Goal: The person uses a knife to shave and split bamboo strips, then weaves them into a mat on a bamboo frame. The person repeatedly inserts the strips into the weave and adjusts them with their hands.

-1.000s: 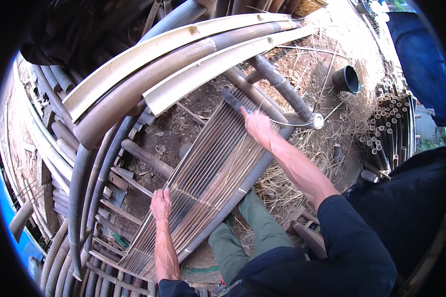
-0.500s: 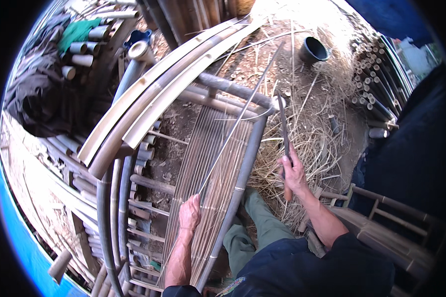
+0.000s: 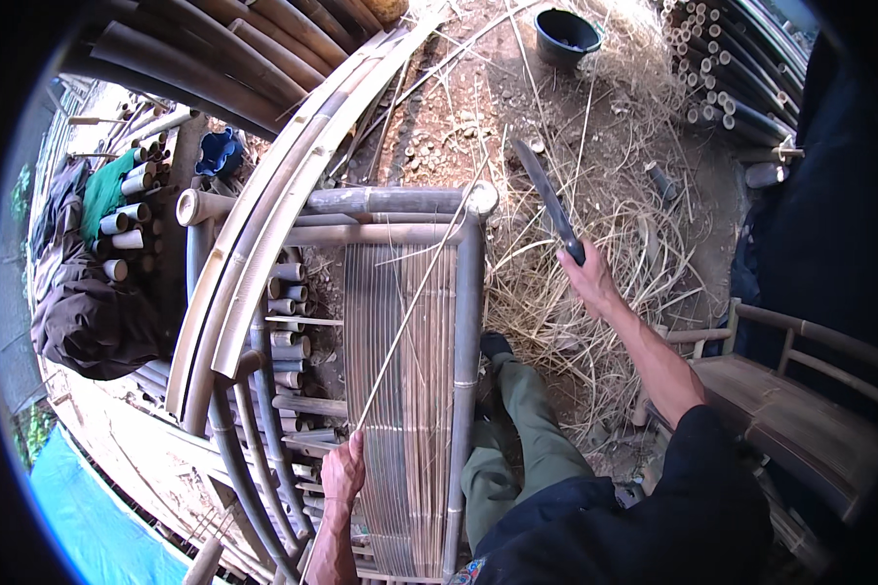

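My left hand [image 3: 341, 470] is closed around a long, thin bamboo strip [image 3: 407, 327], which slants up and away across a slatted bamboo bench [image 3: 429, 351]. The strip's far end reaches past the bench's end rail. My right hand [image 3: 590, 281] grips a long-bladed knife [image 3: 544, 190] to the right of the bench, over the loose shavings. Its dark blade points up and to the left, apart from the strip.
Split bamboo lengths [image 3: 283, 210] lie across the bench frame at the left. Bamboo shavings [image 3: 595, 292] cover the ground on the right. A black bucket [image 3: 567, 41] stands at the far side, near stacked bamboo poles [image 3: 741, 88]. A bamboo seat [image 3: 790, 400] is at right.
My view has turned, so the bench now appears straighter. The knife has moved farther from me and its blade leans more to the left. My left hand still holds the strip.
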A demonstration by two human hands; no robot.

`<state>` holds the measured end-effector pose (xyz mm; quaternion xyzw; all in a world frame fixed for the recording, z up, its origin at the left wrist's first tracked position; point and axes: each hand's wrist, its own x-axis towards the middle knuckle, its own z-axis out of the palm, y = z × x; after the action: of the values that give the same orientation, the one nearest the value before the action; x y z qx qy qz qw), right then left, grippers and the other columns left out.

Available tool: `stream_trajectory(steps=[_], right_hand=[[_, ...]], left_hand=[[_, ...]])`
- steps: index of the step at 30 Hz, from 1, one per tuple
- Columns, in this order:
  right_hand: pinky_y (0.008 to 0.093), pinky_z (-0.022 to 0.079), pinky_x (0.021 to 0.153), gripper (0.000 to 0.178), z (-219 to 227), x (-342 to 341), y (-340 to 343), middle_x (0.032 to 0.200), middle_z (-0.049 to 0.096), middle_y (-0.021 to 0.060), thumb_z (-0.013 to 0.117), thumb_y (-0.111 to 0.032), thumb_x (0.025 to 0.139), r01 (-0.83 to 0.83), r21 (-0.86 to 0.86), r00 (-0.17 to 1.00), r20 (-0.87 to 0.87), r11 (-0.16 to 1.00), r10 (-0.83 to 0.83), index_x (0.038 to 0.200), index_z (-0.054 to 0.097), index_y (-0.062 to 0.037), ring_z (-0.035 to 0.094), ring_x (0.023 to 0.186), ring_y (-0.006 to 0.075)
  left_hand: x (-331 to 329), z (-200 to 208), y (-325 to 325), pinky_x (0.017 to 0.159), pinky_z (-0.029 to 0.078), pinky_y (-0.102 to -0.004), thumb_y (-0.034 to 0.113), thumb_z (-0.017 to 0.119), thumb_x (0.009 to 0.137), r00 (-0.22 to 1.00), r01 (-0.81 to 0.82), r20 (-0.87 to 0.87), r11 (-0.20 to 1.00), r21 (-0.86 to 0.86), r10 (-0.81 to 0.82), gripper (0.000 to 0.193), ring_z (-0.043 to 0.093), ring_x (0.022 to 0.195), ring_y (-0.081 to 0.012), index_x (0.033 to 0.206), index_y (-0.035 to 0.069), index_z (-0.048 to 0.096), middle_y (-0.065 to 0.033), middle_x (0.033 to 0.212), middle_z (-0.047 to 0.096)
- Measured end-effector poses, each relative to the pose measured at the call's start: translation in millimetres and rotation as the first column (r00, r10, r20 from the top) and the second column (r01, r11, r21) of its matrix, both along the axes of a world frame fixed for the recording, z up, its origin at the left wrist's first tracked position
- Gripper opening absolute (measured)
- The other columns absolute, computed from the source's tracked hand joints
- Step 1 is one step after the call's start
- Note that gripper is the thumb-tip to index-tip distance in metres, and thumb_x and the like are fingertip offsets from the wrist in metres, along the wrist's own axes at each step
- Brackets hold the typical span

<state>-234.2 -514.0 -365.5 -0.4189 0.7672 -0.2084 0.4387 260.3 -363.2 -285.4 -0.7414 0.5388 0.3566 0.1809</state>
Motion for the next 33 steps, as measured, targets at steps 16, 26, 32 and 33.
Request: stream_trajectory(steps=[16,26,32,33], right_hand=[[0.0272,0.043,0.037,0.042,-59.4,16.7,-94.5,0.063,0.048,0.0017,0.046,-0.047,0.097,-0.387,-0.662,0.921,-0.247,0.642,0.302,0.096,0.049,-0.0048,0.043,0.045,0.0118],[0.0268,0.037,0.039,0.028,-93.9,-39.7,-87.2,0.062,0.044,-0.0009,0.052,-0.032,0.096,-0.336,-0.128,0.928,-0.214,0.933,0.305,0.093,0.047,-0.0047,0.040,0.047,0.0108],[0.0231,0.041,0.041,0.029,-44.0,39.3,-108.6,0.070,0.057,0.0003,0.072,-0.031,0.084,0.503,-0.015,0.655,0.659,0.864,-0.370,0.089,0.058,-0.0059,0.049,0.048,0.0084],[0.0237,0.040,0.040,0.031,-37.4,56.5,-113.4,0.070,0.057,0.0010,0.075,-0.032,0.081,0.590,-0.040,0.641,0.630,0.806,-0.438,0.087,0.059,-0.0062,0.047,0.047,0.0089]], left_hand=[[-32.2,32.0,-11.0,0.064,0.043,-0.0545,0.051,0.034,0.099,0.993,-0.057,0.110,0.996,0.073,0.049,0.069,0.058,0.069,-0.0489,0.067,-0.005,0.061,-0.0294,0.065,0.056],[-46.0,32.6,-12.9,0.060,0.042,-0.0544,0.045,0.034,0.100,0.996,-0.025,0.082,0.997,0.069,0.019,0.061,0.058,0.068,-0.0481,0.074,-0.003,0.062,-0.0296,0.068,0.056],[-61.0,41.8,15.1,0.062,0.045,-0.0490,0.051,0.054,0.090,0.983,-0.185,-0.015,0.982,0.034,0.185,0.052,0.059,0.071,-0.0446,0.073,0.003,0.060,-0.0241,0.069,0.059],[-62.4,41.8,27.7,0.063,0.047,-0.0493,0.056,0.054,0.088,0.986,-0.164,0.034,0.986,0.041,0.163,0.054,0.060,0.071,-0.0429,0.074,0.004,0.061,-0.0226,0.070,0.061]])
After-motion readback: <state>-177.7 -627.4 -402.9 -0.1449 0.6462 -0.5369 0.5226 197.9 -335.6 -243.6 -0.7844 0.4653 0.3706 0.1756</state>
